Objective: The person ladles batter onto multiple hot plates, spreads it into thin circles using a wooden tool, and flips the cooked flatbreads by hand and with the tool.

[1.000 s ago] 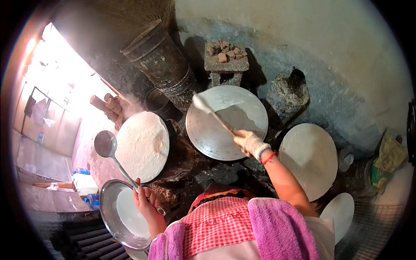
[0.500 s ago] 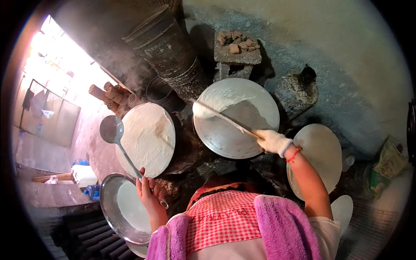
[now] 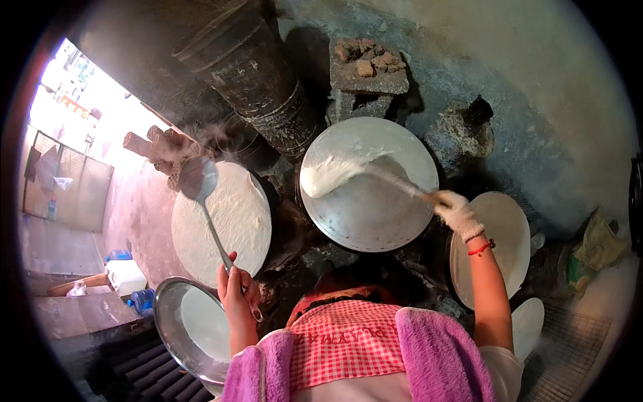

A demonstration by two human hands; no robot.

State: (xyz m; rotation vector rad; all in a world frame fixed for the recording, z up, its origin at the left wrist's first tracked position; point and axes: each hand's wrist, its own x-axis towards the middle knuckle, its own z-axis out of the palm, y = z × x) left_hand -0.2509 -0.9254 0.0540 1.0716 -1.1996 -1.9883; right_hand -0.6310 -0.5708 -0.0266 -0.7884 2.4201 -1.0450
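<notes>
Very bright light from the opening (image 3: 87,100) over there on the left | back wall (image 3: 495,87) dim | dark shadows beside the small stand (image 3: 370,80) | stick (image 3: 403,183) looks blurry to me | edges bend, corners black

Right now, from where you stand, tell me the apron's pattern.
The apron has a red-and-white check; the head view shows it best.

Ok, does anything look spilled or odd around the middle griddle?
No spill stands out. The white batter is bunched toward the left of the middle griddle, leaving its near part looking bare, so the coat looks uneven.
</notes>
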